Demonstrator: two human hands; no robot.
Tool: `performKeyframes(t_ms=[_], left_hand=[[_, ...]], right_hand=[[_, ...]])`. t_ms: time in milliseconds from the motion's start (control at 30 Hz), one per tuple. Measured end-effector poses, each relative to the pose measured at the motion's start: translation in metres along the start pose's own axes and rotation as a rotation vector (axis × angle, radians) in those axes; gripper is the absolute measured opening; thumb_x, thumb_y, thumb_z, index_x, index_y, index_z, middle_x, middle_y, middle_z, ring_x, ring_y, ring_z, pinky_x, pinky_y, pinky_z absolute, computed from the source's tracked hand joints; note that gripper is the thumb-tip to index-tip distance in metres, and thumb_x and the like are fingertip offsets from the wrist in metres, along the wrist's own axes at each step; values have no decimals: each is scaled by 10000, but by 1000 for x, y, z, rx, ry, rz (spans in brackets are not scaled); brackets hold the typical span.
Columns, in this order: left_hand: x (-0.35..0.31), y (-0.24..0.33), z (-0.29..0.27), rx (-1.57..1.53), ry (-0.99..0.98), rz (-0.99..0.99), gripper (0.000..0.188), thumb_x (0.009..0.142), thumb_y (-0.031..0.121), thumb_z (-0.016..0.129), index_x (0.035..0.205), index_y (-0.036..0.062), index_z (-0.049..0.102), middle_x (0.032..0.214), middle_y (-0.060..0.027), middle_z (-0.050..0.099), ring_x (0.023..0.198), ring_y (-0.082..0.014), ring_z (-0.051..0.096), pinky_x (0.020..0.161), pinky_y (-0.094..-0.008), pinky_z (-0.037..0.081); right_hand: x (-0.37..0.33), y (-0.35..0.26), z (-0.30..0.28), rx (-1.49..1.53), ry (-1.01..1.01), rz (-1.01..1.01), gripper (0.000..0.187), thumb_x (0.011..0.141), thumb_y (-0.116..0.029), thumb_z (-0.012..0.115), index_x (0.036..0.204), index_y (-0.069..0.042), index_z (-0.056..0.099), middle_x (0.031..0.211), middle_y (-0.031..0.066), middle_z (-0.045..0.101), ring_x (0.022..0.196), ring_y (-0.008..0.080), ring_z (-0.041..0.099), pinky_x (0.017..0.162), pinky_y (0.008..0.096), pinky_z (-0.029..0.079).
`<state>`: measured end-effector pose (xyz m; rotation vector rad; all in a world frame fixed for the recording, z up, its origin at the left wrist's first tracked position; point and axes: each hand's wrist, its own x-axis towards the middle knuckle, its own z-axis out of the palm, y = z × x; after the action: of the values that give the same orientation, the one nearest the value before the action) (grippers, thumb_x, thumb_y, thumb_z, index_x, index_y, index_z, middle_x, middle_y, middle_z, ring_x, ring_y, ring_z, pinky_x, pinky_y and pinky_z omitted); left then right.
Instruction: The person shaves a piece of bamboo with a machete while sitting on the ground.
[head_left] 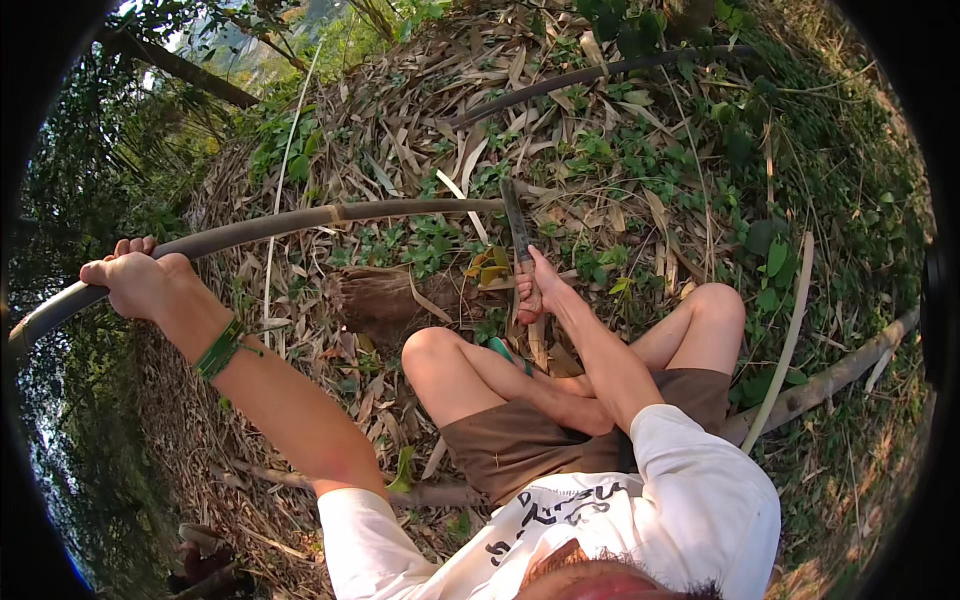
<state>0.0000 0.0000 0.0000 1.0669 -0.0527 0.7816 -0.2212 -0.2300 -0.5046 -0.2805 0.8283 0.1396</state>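
Note:
My left hand (142, 282), stretched out to the left, is wrapped round a long, dark bamboo pole (265, 227). The pole arches across in front of me, with a pale ring at a joint partway along. In my right hand (540, 284), above my crossed legs, is the wooden handle of a knife (516, 222) with a dark, straight blade. The blade stands roughly crosswise at the pole's right end; they appear to touch, though I cannot tell if the edge is in the bamboo. Just in front of my knee lies a brown chunk of wood (380, 302).
Dry bamboo leaves and low green plants cover the ground. Another dark bamboo pole (600, 72) lies farther off. On my right a pale stick (785, 345) rests near a thick log (840, 375). A thin white cane (288, 160) crosses behind the held pole.

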Motion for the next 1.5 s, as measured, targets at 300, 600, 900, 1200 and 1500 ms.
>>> performKeyframes(t_ms=[300, 600, 900, 1200, 1500], left_hand=[[-15, 4, -16, 130, 26, -53, 490, 1074, 454, 370, 858, 13, 375, 757, -71, 455, 560, -145, 403, 506, -298, 380], [-9, -1, -15, 85, 33, -53, 515, 1070, 477, 364, 846, 15, 396, 704, -52, 438, 550, -145, 400, 509, -309, 392], [1, -10, -3, 79, 114, -84, 499, 1054, 468, 428, 956, -21, 421, 730, -64, 482, 563, -159, 442, 519, -323, 408], [6, -24, 12, 14, 125, -155, 515, 1015, 491, 503, 1137, -9, 517, 827, -71, 588, 680, -164, 569, 606, -391, 494], [-5, -8, 20, 50, 116, -100, 484, 1017, 487, 502, 1032, 4, 506, 803, -80, 581, 618, -171, 541, 558, -385, 465]], right_hand=[[-35, 37, -6, -131, -68, 52, 608, 1009, -658, 323, 804, -100, 451, 566, -19, 405, 461, 120, 367, 454, 291, 372], [-16, 25, -5, -48, 27, 5, 604, 1005, -652, 354, 811, -97, 492, 558, -44, 392, 462, 112, 374, 443, 271, 357], [-3, 6, 3, 33, 5, -83, 594, 996, -662, 378, 804, -113, 500, 548, -50, 389, 459, 104, 364, 441, 263, 350], [12, 2, -5, 265, 75, -12, 603, 984, -688, 376, 813, -115, 452, 552, -42, 381, 467, 104, 378, 440, 268, 363], [1, 18, -5, 60, -52, 1, 621, 970, -710, 379, 754, -131, 440, 557, -59, 367, 459, 107, 346, 444, 266, 346]])
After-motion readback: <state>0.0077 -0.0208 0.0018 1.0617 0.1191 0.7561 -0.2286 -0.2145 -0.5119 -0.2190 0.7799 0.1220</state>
